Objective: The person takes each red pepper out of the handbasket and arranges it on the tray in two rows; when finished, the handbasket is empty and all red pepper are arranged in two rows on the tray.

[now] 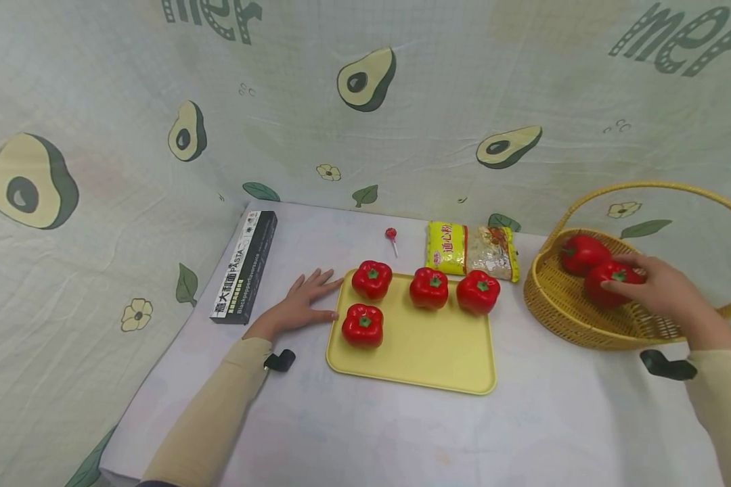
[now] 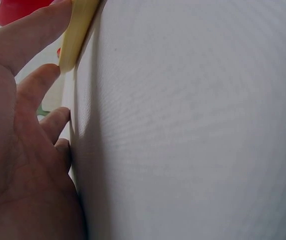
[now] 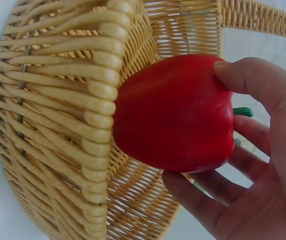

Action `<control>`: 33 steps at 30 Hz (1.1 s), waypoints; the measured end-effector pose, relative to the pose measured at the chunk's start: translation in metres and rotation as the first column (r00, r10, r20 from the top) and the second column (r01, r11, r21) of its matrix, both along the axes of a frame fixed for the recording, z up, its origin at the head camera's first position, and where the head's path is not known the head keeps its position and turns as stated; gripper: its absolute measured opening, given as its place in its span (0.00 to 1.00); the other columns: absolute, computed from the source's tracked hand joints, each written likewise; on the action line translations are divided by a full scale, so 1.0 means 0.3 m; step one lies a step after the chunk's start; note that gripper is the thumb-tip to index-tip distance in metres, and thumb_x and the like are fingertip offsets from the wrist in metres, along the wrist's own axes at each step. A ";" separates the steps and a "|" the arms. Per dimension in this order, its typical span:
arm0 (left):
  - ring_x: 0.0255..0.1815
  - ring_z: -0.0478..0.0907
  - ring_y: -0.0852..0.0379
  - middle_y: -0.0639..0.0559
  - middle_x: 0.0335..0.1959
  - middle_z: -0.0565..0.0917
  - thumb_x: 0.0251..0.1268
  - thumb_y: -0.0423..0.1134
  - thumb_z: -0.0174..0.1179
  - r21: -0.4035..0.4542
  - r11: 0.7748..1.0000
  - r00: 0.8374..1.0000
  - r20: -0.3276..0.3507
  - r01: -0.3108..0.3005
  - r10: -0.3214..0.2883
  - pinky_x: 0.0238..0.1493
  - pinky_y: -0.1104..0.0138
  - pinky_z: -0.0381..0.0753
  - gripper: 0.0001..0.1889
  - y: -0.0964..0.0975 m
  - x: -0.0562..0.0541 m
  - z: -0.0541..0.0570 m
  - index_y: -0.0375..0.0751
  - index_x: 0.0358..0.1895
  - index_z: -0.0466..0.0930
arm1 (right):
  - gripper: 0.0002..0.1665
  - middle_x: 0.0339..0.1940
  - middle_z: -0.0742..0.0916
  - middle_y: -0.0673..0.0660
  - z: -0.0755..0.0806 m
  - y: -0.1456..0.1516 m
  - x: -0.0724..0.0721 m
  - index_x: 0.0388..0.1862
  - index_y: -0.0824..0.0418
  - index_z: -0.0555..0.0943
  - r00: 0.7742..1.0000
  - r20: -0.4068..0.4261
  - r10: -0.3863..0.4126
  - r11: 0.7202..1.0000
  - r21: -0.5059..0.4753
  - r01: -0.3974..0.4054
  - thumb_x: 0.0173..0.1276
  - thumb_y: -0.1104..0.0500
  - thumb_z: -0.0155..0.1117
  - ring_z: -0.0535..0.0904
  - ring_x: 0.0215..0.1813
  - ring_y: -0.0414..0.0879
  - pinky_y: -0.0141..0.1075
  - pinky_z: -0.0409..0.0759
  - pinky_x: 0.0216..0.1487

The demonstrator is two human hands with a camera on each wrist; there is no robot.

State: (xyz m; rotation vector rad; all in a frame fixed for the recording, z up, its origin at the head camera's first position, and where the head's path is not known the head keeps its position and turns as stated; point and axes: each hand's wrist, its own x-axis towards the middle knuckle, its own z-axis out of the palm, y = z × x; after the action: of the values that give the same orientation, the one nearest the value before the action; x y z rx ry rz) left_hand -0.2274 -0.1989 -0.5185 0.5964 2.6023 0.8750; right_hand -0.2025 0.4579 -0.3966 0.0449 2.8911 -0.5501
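Observation:
My right hand (image 1: 664,287) grips a red bell pepper (image 3: 178,112) with a green stem, thumb on one side and fingers on the other, inside the mouth of the wicker basket (image 1: 545,304). Another red pepper (image 1: 585,254) lies in the basket just beyond it. At the left edge of the yellow tray (image 1: 426,352), my left hand (image 1: 301,304) rests with fingers spread, thumb and index fingertip right at the rim. Several red peppers sit on the tray, among them one at the lower left (image 1: 363,325) and one at the right (image 1: 478,292).
A black and white pasta box (image 1: 244,267) lies left of my left hand. Behind the tray are a small red lollipop (image 1: 392,235) and a yellow pasta bag (image 1: 472,250). The basket's tall handle (image 1: 652,186) arches over its opening. A printed cloth (image 1: 432,135) hangs behind the table.

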 end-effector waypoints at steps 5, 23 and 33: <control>0.85 0.32 0.52 0.55 0.84 0.49 0.62 0.62 0.67 -0.004 1.000 1.000 -0.007 0.002 -0.002 0.81 0.50 0.26 0.44 0.000 0.000 -0.004 0.64 0.80 0.58 | 0.50 0.65 0.63 0.86 0.002 -0.012 0.019 0.73 0.75 0.59 1.000 -0.015 -0.011 1.000 -0.007 0.011 0.74 0.37 0.59 0.59 0.61 0.82 0.79 0.61 0.56; 0.85 0.32 0.52 0.56 0.84 0.50 0.61 0.62 0.67 -0.007 1.000 1.000 -0.004 -0.003 0.003 0.81 0.50 0.27 0.44 0.003 0.005 0.005 0.63 0.80 0.58 | 0.51 0.63 0.63 0.86 0.022 -0.068 0.080 0.77 0.73 0.58 0.995 -0.085 -0.049 0.999 -0.005 0.049 0.75 0.37 0.59 0.65 0.54 0.79 0.74 0.71 0.47; 0.85 0.32 0.51 0.55 0.84 0.49 0.62 0.62 0.66 -0.012 1.000 1.000 -0.003 -0.002 0.002 0.81 0.50 0.27 0.44 0.002 0.002 0.005 0.63 0.80 0.58 | 0.50 0.64 0.64 0.85 0.035 -0.113 0.104 0.77 0.71 0.60 0.991 -0.131 -0.034 0.999 0.008 0.036 0.73 0.37 0.62 0.69 0.53 0.78 0.72 0.74 0.46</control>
State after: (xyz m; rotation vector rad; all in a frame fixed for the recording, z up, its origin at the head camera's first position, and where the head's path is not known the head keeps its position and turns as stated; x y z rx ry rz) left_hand -0.2266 -0.1984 -0.5171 0.5928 2.6091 0.8594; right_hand -0.1712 0.4240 -0.3862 0.0636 3.0262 -0.5647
